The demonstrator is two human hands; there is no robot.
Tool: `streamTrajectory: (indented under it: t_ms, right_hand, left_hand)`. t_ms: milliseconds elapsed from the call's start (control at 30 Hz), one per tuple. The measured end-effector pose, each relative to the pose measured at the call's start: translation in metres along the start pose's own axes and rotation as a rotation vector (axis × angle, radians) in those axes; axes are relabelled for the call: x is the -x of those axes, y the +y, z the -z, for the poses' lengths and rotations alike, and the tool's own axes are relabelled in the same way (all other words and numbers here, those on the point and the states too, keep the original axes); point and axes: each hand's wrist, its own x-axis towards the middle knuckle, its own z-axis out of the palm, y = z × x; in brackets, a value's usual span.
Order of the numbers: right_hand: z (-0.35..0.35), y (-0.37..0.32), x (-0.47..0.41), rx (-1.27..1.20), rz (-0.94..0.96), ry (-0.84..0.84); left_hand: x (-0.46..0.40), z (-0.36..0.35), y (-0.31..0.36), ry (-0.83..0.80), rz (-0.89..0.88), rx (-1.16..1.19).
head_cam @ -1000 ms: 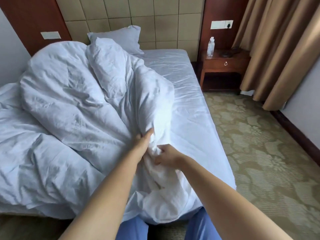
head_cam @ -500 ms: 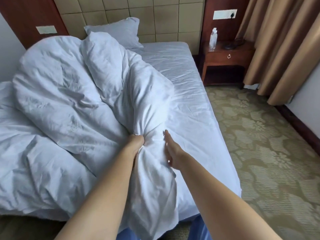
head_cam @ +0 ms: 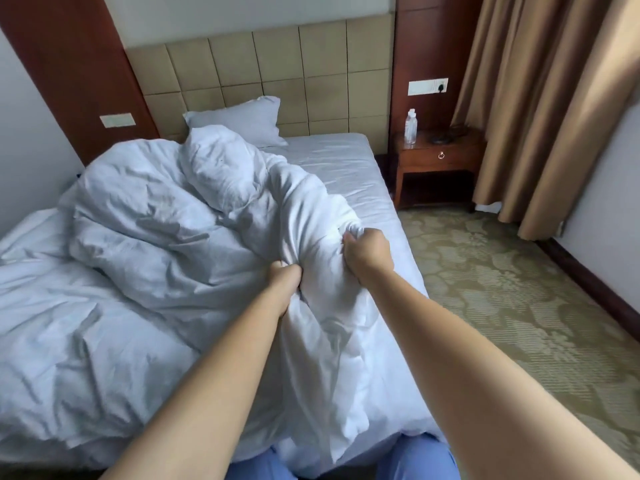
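A crumpled white duvet (head_cam: 149, 237) lies heaped across the bed (head_cam: 346, 168), piled high towards the left and the headboard. One bunched end of it hangs over the foot of the bed towards me. My left hand (head_cam: 282, 282) grips a fold of this bunched part, fingers curled into the cloth. My right hand (head_cam: 367, 252) grips another gathered bit of duvet a little farther up and to the right, knuckles up. A white pillow (head_cam: 239, 121) leans against the padded headboard (head_cam: 277, 74) behind the heap.
A wooden nightstand (head_cam: 438, 164) stands right of the bed with a clear water bottle (head_cam: 411, 127) on it. Tan curtains (head_cam: 540, 109) hang at the right. Patterned carpet (head_cam: 502, 289) runs along the bed's right side. A wall closes in the left.
My right hand, open beside the duvet half a second ago, has reached farther up and closed on a gathered bit of it. The left hand keeps its grip. The camera has tilted up.
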Motion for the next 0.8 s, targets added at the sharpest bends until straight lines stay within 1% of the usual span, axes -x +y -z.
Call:
streamTrajectory:
  t_ms: [67,133,167,233,300,333,367,400,433,500,533,567,633,667,733,800]
  right_hand:
    - [0.022,-0.014,0.006,0.235,0.162,0.11]
    - [0.043,-0.021,0.013,0.398,0.288,0.229]
    - [0.054,-0.022,0.014,0.439,0.307,0.293]
    - [0.079,-0.019,0.012,0.473,0.346,0.421]
    - [0.091,-0.013,0.01,0.504,0.415,0.46]
    - [0.089,-0.007,0.012,0.505,0.423,0.439]
    - [0.08,0.002,0.015,0.501,0.404,0.387]
    - [0.068,0.015,0.02,0.504,0.357,0.3]
    - [0.055,0.032,0.027,0.517,0.292,0.176]
    - [0.034,0.069,0.039,0.545,0.176,-0.087]
    - [0.029,0.084,0.043,0.544,0.144,-0.177]
    - [0.026,0.096,0.043,0.534,0.131,-0.226]
    - [0.023,0.105,0.042,0.479,0.134,-0.303]
    - [0.021,0.104,0.042,0.434,0.118,-0.372]
    - [0.015,0.1,0.049,0.383,0.049,-0.567]
    - [0.01,0.095,0.058,0.431,-0.017,-0.775]
  left_hand:
    - [0.004,-0.001,0.018,-0.024,-0.042,0.021]
    - [0.008,0.0,0.026,-0.056,-0.037,-0.036]
    - [0.011,0.0,0.025,-0.098,-0.011,-0.068]
    - [0.028,-0.006,0.025,-0.235,0.044,-0.132]
    - [0.042,-0.023,0.02,-0.387,0.03,-0.19]
    - [0.047,-0.034,0.017,-0.421,0.001,-0.207]
    - [0.049,-0.044,0.012,-0.419,-0.031,-0.217]
    - [0.048,-0.054,0.005,-0.405,-0.053,-0.235]
    - [0.048,-0.061,0.0,-0.391,-0.045,-0.261]
    - [0.04,-0.065,-0.012,-0.327,-0.002,-0.295]
    - [0.035,-0.062,-0.018,-0.283,0.039,-0.268]
    - [0.027,-0.059,-0.025,-0.238,0.07,-0.217]
    - [0.013,-0.051,-0.033,-0.147,0.089,-0.14]
    - [0.01,-0.048,-0.034,-0.101,0.075,-0.132]
    - [0.009,-0.044,-0.034,-0.049,0.055,-0.161]
    - [0.009,-0.042,-0.039,-0.013,0.068,-0.264]
